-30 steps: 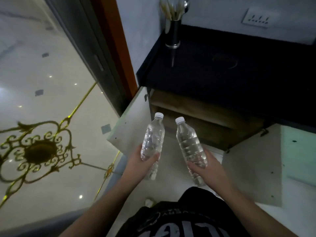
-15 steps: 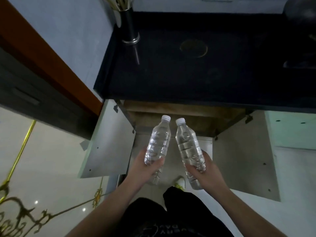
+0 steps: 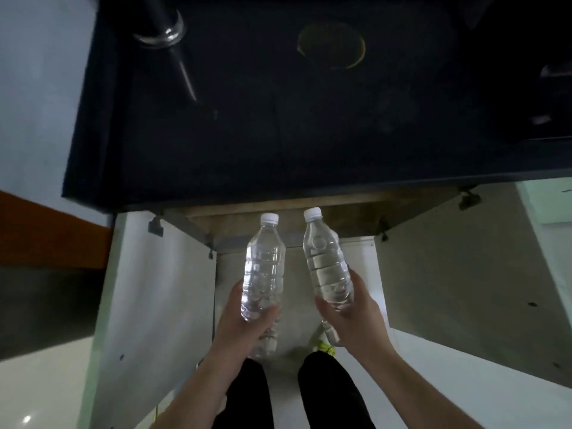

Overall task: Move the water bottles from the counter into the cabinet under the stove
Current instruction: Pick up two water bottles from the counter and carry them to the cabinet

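Two clear plastic water bottles with white caps are held side by side, caps pointing towards the cabinet. My left hand (image 3: 244, 323) grips the lower part of the left bottle (image 3: 264, 267). My right hand (image 3: 353, 317) grips the lower part of the right bottle (image 3: 328, 261). Both bottles hover in front of the open cabinet (image 3: 278, 218) below the black counter (image 3: 278, 134). The cabinet's two doors, left (image 3: 154, 305) and right (image 3: 464, 289), stand swung wide open. Its inside is mostly hidden under the counter edge.
A metal utensil holder (image 3: 161, 29) stands at the counter's back left. A round mark (image 3: 331, 46) lies on the counter top. A dark stove part (image 3: 554, 72) shows at the right edge. My legs in black trousers (image 3: 328, 394) are between the doors.
My view has swung to face the cabinet squarely from above. Both bottles, still held, have come closer together and sit centred between the open doors.
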The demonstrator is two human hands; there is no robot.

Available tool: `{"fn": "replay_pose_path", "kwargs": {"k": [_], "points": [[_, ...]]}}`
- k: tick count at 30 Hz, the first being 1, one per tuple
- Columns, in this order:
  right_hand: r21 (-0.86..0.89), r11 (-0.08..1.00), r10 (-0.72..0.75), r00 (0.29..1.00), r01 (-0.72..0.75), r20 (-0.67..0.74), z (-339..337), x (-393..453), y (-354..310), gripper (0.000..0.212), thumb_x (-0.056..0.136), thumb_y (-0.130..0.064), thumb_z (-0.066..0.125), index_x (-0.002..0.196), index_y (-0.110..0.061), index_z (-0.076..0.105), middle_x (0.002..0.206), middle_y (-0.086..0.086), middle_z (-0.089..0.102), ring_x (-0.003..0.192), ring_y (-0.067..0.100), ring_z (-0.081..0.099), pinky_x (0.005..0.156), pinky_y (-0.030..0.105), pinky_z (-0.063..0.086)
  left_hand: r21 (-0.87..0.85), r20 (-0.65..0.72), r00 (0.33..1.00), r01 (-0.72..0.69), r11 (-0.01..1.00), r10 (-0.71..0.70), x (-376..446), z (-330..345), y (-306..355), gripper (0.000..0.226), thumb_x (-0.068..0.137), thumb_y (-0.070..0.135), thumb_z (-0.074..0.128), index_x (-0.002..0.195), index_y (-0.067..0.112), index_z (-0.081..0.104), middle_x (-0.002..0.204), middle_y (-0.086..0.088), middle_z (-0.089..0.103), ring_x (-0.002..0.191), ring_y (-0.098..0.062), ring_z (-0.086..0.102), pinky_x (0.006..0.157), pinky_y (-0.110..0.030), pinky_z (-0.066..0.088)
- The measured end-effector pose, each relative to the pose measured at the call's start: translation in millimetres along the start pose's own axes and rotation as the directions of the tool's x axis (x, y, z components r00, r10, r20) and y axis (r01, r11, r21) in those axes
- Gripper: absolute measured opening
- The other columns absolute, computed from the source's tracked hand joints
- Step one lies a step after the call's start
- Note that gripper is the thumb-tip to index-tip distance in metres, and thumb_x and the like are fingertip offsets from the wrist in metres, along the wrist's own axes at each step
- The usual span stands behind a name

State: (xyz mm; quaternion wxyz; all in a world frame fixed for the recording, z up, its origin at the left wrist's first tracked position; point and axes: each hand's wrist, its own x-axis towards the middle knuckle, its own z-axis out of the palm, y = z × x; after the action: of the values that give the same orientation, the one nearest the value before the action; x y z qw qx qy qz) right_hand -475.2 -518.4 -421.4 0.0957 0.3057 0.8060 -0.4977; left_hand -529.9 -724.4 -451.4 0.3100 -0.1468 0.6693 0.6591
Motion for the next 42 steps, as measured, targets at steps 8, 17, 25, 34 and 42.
{"fn": "replay_pose_path", "kwargs": {"k": [8, 17, 25, 34, 42], "points": [[0.127, 0.99, 0.076, 0.992, -0.062, -0.105, 93.7, 92.6, 27.7, 0.054, 0.074, -0.048, 0.075, 0.117, -0.044, 0.044, 0.098, -0.015, 0.07, 0.081, 0.001, 0.068, 0.071, 0.037, 0.06, 0.063, 0.005, 0.998, -0.067, 0.996, 0.067, 100.7, -28.1, -21.6, 0.058, 0.067, 0.045, 0.085, 0.117, 0.049, 0.057, 0.107, 0.018, 0.071, 0.089, -0.003, 0.072, 0.061, -0.014, 0.054], [0.196, 0.981, 0.003, 0.999, 0.005, -0.044, 137.2, 176.3, 77.3, 0.049, 0.077, -0.034, 0.079, 0.118, -0.025, 0.055, 0.089, -0.014, 0.07, 0.075, -0.006, 0.067, 0.052, 0.008, 0.048, 0.207, -0.159, 0.974, -0.125, 0.97, 0.16, 212.9, -28.8, -60.1, 0.054, 0.061, 0.05, 0.08, 0.111, 0.047, 0.059, 0.098, 0.02, 0.073, 0.086, -0.005, 0.072, 0.082, -0.044, 0.059], [0.239, 0.971, -0.008, 1.0, 0.013, -0.02, 152.1, 227.0, 78.9, 0.05, 0.076, -0.035, 0.076, 0.12, -0.032, 0.052, 0.103, -0.009, 0.067, 0.089, 0.011, 0.068, 0.078, 0.039, 0.057, 0.191, -0.223, 0.969, -0.068, 0.979, 0.111, 269.1, -15.3, -58.4, 0.045, 0.07, 0.046, 0.077, 0.112, 0.034, 0.064, 0.098, 0.01, 0.074, 0.085, -0.01, 0.072, 0.079, -0.042, 0.06], [0.225, 0.968, -0.089, 0.992, 0.108, -0.093, 164.5, 267.3, 64.0, 0.063, 0.072, -0.031, 0.079, 0.127, -0.033, 0.048, 0.101, -0.022, 0.062, 0.083, -0.008, 0.063, 0.065, 0.011, 0.045, 0.173, -0.224, 0.971, -0.04, 0.984, 0.079, 287.3, -8.5, -45.5, 0.049, 0.072, 0.046, 0.082, 0.116, 0.031, 0.065, 0.108, 0.009, 0.073, 0.098, -0.016, 0.07, 0.09, -0.044, 0.056], [0.189, 0.976, -0.062, 0.974, 0.105, -0.218, 164.6, 287.3, 50.7, 0.067, 0.066, -0.045, 0.081, 0.124, -0.028, 0.051, 0.096, -0.019, 0.061, 0.083, -0.002, 0.061, 0.068, 0.021, 0.051, 0.176, -0.278, 0.96, 0.032, 0.984, 0.019, 287.3, -0.5, -41.2, 0.06, 0.063, 0.066, 0.077, 0.113, 0.039, 0.057, 0.111, 0.007, 0.069, 0.089, -0.023, 0.071, 0.058, -0.047, 0.061]]}}
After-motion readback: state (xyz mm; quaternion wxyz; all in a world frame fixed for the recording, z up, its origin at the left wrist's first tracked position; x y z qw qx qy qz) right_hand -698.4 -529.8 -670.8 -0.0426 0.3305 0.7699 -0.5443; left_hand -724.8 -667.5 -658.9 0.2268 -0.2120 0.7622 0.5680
